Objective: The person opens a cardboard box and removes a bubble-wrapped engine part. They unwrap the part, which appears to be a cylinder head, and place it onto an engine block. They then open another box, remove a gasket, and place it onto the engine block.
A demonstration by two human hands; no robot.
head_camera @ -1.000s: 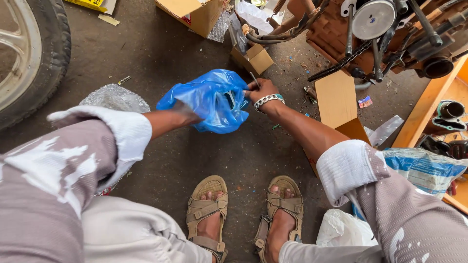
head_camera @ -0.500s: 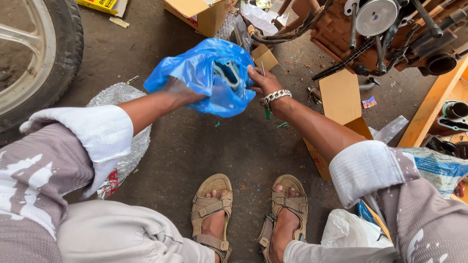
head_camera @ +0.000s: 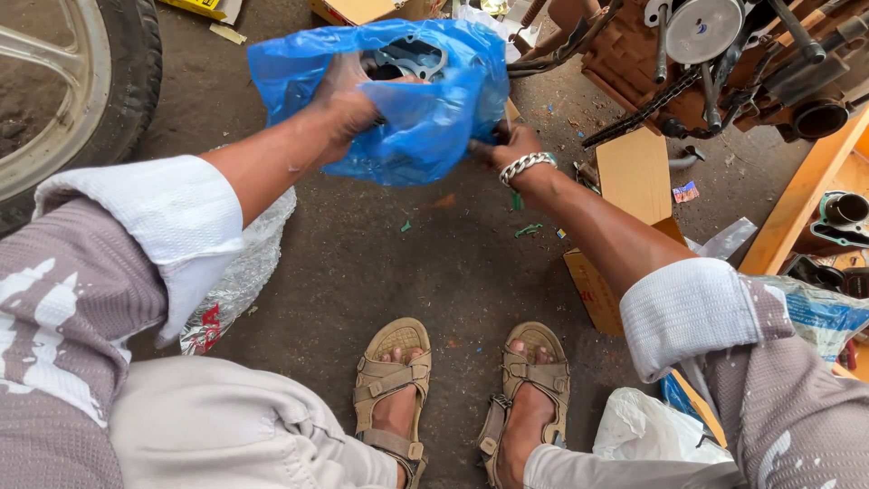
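Blue plastic bag (head_camera: pixel 425 109) hangs in the air in front of the person, held up between both hands above the dirt floor (head_camera: pixel 398 272). The left hand (head_camera: pixel 348 95) is pushed inside the bag, showing through the thin blue film, and its fingers are curled around a flat grey metal part (head_camera: pixel 412 59) that sits in the bag's mouth; how tightly they close on it cannot be told through the plastic. The right hand (head_camera: pixel 507 145), with a silver chain bracelet (head_camera: pixel 528 166) at the wrist, pinches the bag's lower right edge, fingers pressed together on the plastic.

Below the bag, two feet in tan sandals (head_camera: pixel 466 398) rest on the floor. A crumpled clear plastic wrap (head_camera: pixel 240 272) lies beside the left knee and a white plastic bag (head_camera: pixel 656 435) beside the right leg. A wheel with a black tyre (head_camera: pixel 109 91) stands at the upper left. At the upper right an engine (head_camera: pixel 715 54) with a chain rests next to a wooden frame (head_camera: pixel 806 190), with a cardboard box (head_camera: pixel 634 181) on the floor just beneath it.
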